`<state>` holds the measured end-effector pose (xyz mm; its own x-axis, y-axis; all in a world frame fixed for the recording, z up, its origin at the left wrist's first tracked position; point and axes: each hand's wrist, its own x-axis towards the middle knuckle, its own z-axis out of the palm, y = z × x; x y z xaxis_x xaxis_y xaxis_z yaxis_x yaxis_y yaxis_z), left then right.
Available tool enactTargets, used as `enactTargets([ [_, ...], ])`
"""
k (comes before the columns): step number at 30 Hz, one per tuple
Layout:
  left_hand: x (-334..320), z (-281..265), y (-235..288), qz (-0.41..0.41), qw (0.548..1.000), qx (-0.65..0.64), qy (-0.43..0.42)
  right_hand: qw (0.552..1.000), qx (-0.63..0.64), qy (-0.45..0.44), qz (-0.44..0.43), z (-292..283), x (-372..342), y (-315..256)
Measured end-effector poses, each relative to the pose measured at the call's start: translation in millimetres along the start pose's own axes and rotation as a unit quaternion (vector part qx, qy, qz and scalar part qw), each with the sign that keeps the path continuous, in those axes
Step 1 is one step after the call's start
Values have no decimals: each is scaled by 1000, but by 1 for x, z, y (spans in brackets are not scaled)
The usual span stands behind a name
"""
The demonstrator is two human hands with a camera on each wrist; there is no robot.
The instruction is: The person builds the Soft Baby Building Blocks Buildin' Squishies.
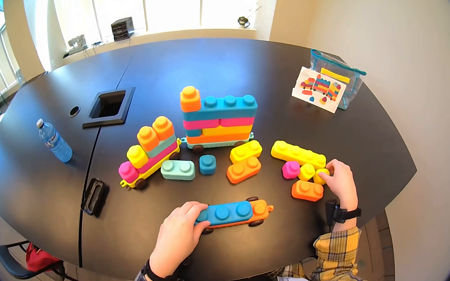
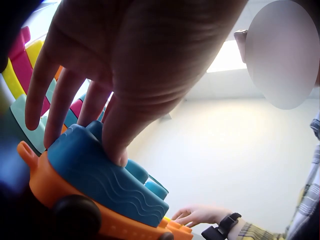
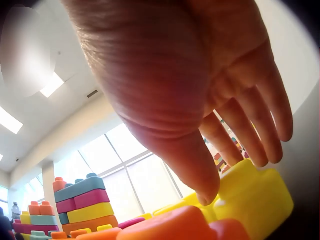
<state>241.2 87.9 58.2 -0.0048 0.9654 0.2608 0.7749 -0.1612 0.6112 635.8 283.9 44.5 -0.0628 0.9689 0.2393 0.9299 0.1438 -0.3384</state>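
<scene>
My left hand holds the left end of a long blue block, thumb on the near side and fingers across the top. That block sits on an orange wheeled base with dark wheels. At the right, my right hand pinches a small yellow block between thumb and fingers. Close around it lie another small yellow block, a pink block, an orange block and a long yellow block.
Beyond my hands stand a stepped block car and a tall block car. Between lie mint, blue, yellow and orange blocks. A picture card leans on a clear bag; a water bottle stands left.
</scene>
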Motion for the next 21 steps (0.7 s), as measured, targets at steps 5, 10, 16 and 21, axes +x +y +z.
enactTargets([
  [5, 0, -1, 0, -4, 1000, 1, -8, 996, 25, -27, 77, -4, -2, -8],
  [10, 0, 0, 0, -5, 1000, 3, -2, 990, 59, 125, -20, -30, -14, -13],
  [16, 1, -1, 2, -12, 1000, 11, -19, 936, 191, -19, -294, -53, -37, -94],
  [21, 1, -1, 2, -8, 1000, 12, -13, 894, 203, -150, -370, -21, -51, -121],
])
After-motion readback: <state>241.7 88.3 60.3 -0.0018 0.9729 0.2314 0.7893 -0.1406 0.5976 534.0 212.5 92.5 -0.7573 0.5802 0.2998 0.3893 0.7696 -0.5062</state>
